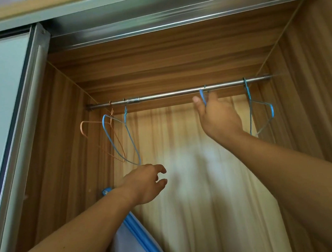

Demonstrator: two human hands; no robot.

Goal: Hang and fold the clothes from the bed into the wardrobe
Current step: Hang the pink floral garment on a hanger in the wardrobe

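One thin blue wire hanger [202, 97] on rail [166, 95] — right hand [219, 116] fingers [213, 97] pinching it, left hand [146, 182] slack

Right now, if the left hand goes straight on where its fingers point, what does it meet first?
The way looks free: the left hand points into the open wardrobe, so it would probably meet the back panel first. Depth is unclear.

Metal rail [177, 93] across wardrobe [172, 63]: orange hanger [83, 128], blue hangers [108, 135] hooked on it.
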